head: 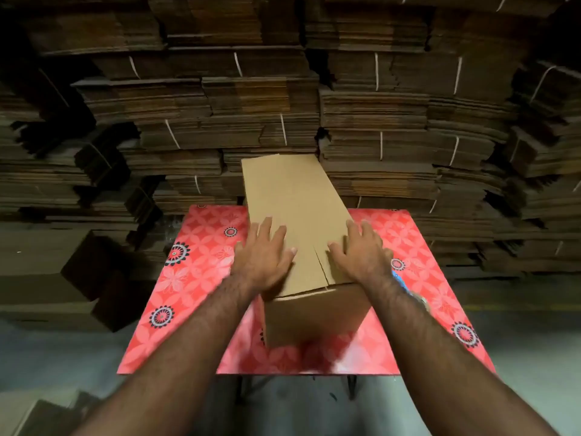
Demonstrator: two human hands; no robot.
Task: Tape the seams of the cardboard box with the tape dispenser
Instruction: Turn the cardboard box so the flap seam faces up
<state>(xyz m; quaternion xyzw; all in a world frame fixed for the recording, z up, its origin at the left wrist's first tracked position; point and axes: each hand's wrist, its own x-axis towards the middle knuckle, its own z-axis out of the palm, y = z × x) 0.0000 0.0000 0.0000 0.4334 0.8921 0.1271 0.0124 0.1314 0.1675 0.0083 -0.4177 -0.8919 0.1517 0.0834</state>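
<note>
Spread flat, fingers splayed: left hand [263,259] pressing the left top flap of the cardboard box [301,221], right hand [361,254] pressing the right top flap, one on each side of the centre seam, which gapes slightly toward the near end. Box long and narrow, lying lengthwise across the red patterned table [195,278], far end overhanging the table's back edge, near end short of the front edge. Contents hidden by closed flaps. Bare tabletop left and right of the box. Blue object just right of the box, mostly hidden behind the right forearm, unidentifiable. Stacked flattened cardboard [377,121] close behind the box.
</note>
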